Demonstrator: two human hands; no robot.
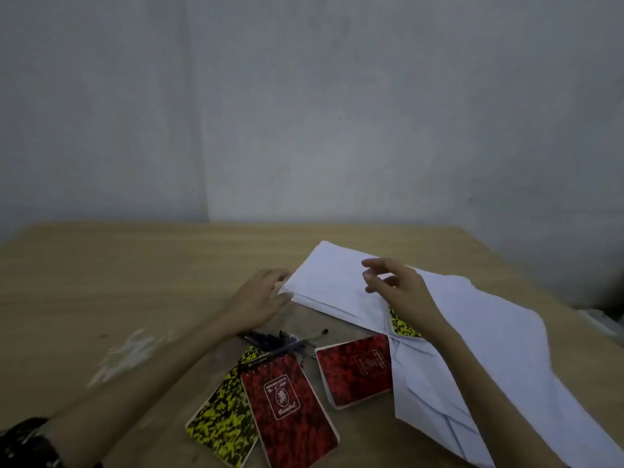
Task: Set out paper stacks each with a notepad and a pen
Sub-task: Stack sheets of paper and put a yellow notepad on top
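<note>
Fingers (373, 276) of both hands hovered spread, gripping nothing, over the paper (329, 278), floppy sheets best lifted by their edges.

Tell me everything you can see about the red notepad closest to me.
The red spiral notepad lies flat on the wooden table, slightly tilted, its black wire binding at the far edge. Its cover is mottled red and black with a framed white emblem and script. It overlaps the yellow-and-black notepad; a pen rests by its binding. No hand touches it.

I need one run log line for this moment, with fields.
left hand: touches paper stack edge | right hand: above paper, empty | notepads, pens: unsorted on table
</note>
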